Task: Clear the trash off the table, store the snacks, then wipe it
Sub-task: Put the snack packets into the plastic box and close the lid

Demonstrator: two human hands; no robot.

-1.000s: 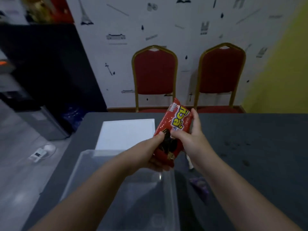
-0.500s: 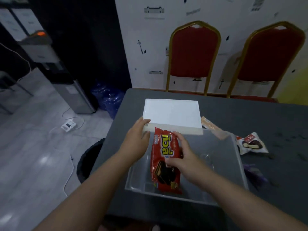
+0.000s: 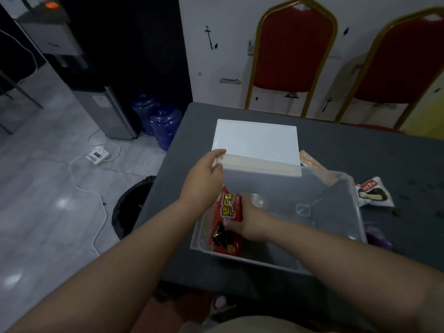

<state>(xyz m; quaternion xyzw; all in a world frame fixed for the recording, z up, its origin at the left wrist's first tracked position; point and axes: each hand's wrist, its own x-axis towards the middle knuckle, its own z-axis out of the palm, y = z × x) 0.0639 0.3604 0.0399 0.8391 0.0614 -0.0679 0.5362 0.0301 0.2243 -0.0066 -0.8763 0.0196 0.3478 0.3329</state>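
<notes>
A clear plastic storage box (image 3: 346, 212) stands on the dark grey table (image 3: 360, 150). My right hand (image 3: 242, 218) grips a red snack pack (image 3: 225, 222) low inside the box, at its left end. My left hand (image 3: 204, 179) holds the box's far-left corner, thumb on the rim beside the white lid (image 3: 257, 145) that lies just behind. A white Choco Pie packet (image 3: 373, 193) lies right of the box, an orange wrapper (image 3: 310, 161) pokes out behind it, and a purple wrapper (image 3: 377, 236) sits at its right side.
A black trash bin (image 3: 131, 207) stands on the floor at the table's left edge. Two red chairs (image 3: 290, 46) line the far side. A power strip (image 3: 97, 156) with white cable, blue water bottles (image 3: 158, 118) and a dispenser lie on the left floor. Dark crumbs dot the table's right.
The red pack went from mid-air above the table down into the clear box. My left hand let go of it and took the box's far-left corner. The view tilted down and left.
</notes>
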